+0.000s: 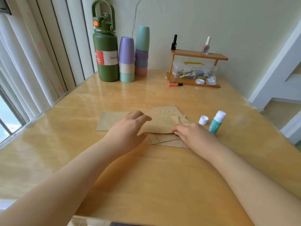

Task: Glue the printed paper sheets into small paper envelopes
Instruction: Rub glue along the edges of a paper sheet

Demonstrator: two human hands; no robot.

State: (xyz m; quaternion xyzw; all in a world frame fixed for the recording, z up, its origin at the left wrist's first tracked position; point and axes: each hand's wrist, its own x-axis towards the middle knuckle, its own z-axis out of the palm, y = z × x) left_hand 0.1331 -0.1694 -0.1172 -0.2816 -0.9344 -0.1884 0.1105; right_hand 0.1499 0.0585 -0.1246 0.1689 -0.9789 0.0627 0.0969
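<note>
A folded sheet of tan printed paper (161, 123) lies on top of a small pile of printed sheets (167, 141) in the middle of the wooden table (146, 176). My left hand (128, 129) rests at the folded sheet's left edge, fingers loosely bent over it. My right hand (190, 135) pinches the sheet's near right corner. A finished flat envelope (110, 120) lies to the left, partly under my left hand. An uncapped green glue stick (217, 122) stands to the right, with its white cap (203, 120) beside it.
At the back stand a green vacuum flask (106, 53), two stacks of pastel cups (127, 59), and a small wooden shelf (195, 69) with nail polish bottles and a clear box. A pink tube (175, 84) lies before the shelf. Window at left.
</note>
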